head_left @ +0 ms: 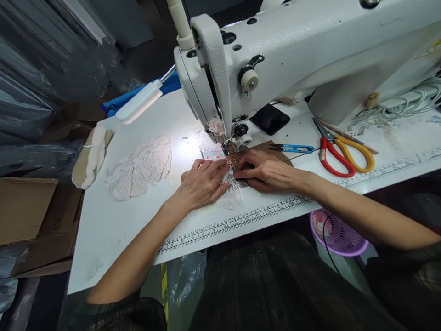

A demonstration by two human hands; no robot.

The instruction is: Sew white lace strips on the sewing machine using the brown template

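A piece of white lace [230, 198] lies under the needle area of a white sewing machine [275, 50]. My left hand [203, 184] rests flat on the lace, its fingers stretched towards the presser foot. On the right side of the lace, my right hand [263, 171] has its fingers bent and pressed together at the lace edge; what is between the fingertips is too small to make out. Brown card [280, 155] lies partly beneath the right hand. Further left on the table sits another gathered lace piece [141, 170].
Blue thread snips [298, 148], scissors with red and yellow handles [358, 154] and a black phone [270, 119] lie at the right. A lamp [139, 102] stands left of the machine head. A purple basket [347, 250] is below the table edge; cardboard boxes [25, 207] are at far left.
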